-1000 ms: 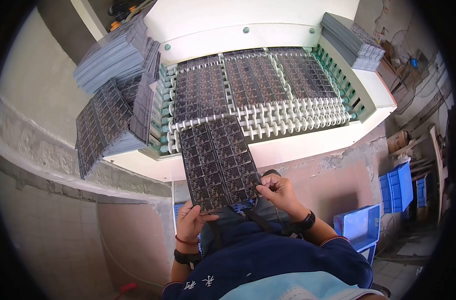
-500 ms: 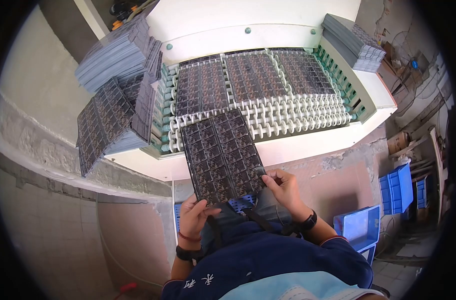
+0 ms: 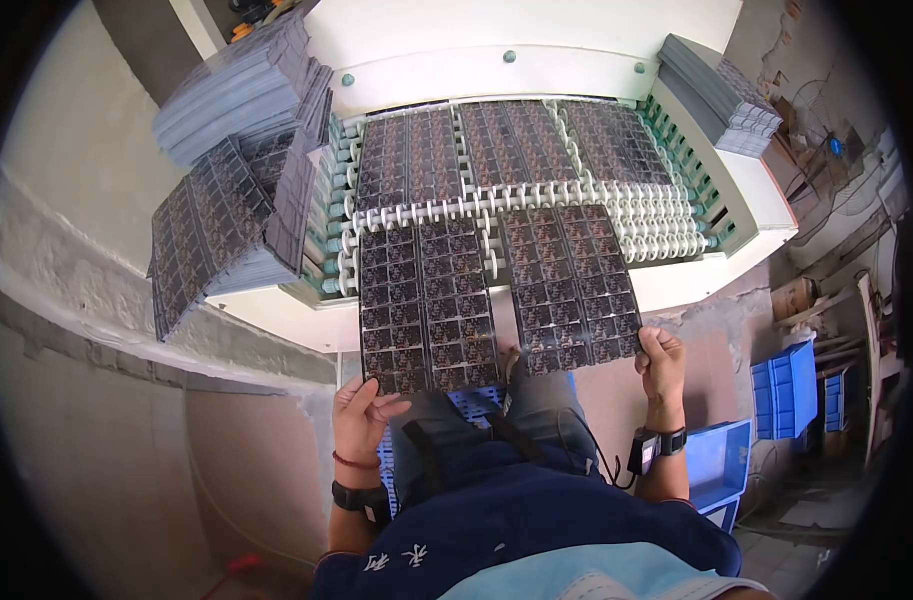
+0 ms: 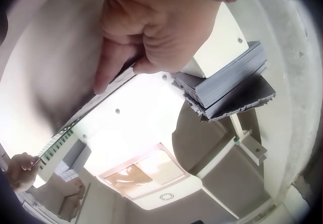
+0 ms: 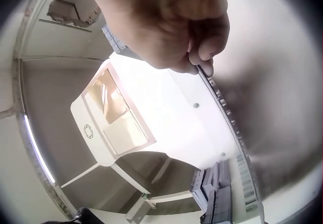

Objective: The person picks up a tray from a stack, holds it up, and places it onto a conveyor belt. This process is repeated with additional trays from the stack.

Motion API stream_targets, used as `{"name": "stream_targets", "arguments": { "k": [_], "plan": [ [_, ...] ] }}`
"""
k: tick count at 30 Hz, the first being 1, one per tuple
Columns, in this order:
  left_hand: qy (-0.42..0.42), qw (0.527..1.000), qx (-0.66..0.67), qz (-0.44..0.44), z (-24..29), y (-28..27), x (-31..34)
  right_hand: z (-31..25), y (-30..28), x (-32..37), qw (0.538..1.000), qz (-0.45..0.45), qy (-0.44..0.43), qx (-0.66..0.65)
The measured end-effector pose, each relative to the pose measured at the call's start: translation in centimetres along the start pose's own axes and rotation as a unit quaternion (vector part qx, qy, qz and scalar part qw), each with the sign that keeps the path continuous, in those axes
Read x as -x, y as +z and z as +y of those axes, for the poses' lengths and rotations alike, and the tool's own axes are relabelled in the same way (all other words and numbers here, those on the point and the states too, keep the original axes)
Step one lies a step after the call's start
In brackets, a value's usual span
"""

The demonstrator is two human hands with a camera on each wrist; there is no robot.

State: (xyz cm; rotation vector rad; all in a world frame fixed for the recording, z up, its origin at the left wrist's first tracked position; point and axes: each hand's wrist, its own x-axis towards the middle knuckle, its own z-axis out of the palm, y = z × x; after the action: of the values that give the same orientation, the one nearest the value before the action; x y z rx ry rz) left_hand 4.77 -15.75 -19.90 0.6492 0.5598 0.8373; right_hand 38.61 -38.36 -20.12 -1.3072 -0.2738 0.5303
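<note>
Two dark circuit board panels with copper-brown grids lie side by side, their far ends at the front rollers. My left hand (image 3: 361, 412) pinches the near left corner of the left circuit board panel (image 3: 426, 305), thumb on top. My right hand (image 3: 662, 368) pinches the near right corner of the right circuit board panel (image 3: 574, 290). In the right wrist view, the right thumb and fingertips (image 5: 206, 62) grip the thin panel edge (image 5: 229, 115). The left wrist view has the left hand (image 4: 156, 30) at its panel's edge, seen from below.
White conveyor rollers (image 3: 646, 228) carry three more panels (image 3: 516, 140) into a white machine (image 3: 426, 45). Panel stacks stand on its left (image 3: 231, 95) and right (image 3: 716, 95) sides, with tilted panels (image 3: 211, 220) at the left. Blue bins (image 3: 784, 390) stand at the lower right.
Where one panel showed between both hands, two now lie apart. My right hand has moved right with one; my left hand has shifted slightly left. Panels on the rollers have moved away toward the machine.
</note>
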Motion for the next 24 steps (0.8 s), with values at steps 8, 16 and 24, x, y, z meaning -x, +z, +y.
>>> {"name": "stream_targets", "arguments": {
  "k": [8,16,24],
  "plan": [
    [0.017,0.999,-0.015,0.028,1.4,-0.5,-2.4,0.7,2.6,-2.6,1.0,-0.01,-0.009,-0.011],
    [0.017,1.0,0.001,0.006,1.9,0.2,-3.9,0.3,2.5,-3.4,0.987,0.046,-0.085,0.13],
    [0.013,1.0,0.001,0.024,1.7,-1.5,-3.7,-1.8,-8.0,-4.9,0.985,0.154,-0.076,0.03]
  ]
}}
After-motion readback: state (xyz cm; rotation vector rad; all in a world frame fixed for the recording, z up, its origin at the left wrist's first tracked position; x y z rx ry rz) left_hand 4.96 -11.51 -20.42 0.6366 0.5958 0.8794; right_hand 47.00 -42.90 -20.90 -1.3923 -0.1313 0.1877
